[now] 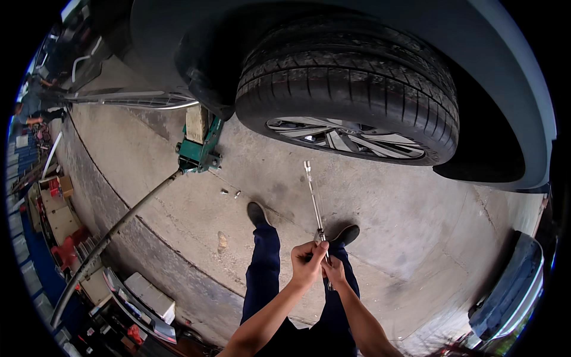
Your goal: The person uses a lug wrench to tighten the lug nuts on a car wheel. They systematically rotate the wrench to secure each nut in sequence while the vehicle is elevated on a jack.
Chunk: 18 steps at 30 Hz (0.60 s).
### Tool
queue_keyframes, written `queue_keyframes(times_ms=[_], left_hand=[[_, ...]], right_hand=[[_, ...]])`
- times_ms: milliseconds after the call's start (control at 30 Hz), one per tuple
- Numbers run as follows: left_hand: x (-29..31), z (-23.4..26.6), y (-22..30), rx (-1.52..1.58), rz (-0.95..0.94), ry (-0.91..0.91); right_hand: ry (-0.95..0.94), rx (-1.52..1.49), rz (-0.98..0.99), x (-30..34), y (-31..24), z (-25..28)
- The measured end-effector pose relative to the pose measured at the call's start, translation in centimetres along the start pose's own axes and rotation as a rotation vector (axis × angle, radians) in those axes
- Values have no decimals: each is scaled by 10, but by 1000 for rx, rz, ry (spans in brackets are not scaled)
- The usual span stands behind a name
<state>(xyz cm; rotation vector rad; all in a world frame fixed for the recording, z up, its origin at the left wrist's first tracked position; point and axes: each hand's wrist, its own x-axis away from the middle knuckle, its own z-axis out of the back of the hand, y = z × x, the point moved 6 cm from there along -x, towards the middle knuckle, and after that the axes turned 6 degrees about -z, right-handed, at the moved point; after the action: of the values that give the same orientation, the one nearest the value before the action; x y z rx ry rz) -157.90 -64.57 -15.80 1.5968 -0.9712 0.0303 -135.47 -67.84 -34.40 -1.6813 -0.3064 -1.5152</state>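
In front of my body, both hands close round a long chrome socket wrench (314, 202). My left hand (306, 265) grips it higher up, its thumb lying along the bar. Just behind and to the right, my right hand (334, 272) wraps the lower end. The bar points away from me, and its socket end stands apart from the car wheel (357, 89). A black tyre and a silver multi-spoke rim make up the wheel, sitting in the arch of a dark car. Between the fingers, part of the handle is hidden.
A green floor jack (199, 149) with a wooden block (196, 124) stands left of the wheel, its long handle (119, 220) slanting toward me. Two small metal pieces (224, 191) lie on the concrete. Boxes and tools line the left side; a detached bumper-like panel (511, 285) is at right.
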Motion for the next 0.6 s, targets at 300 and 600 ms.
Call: queue_keyframes(times_ms=[300,600], left_hand=[[-31,85,-98,46,17,-376],[-221,488,-266,-1101,-52,533]], right_hand=[[-72,1035,303,-135,-80,-76],[180,1236,244,-222,-36,-70]])
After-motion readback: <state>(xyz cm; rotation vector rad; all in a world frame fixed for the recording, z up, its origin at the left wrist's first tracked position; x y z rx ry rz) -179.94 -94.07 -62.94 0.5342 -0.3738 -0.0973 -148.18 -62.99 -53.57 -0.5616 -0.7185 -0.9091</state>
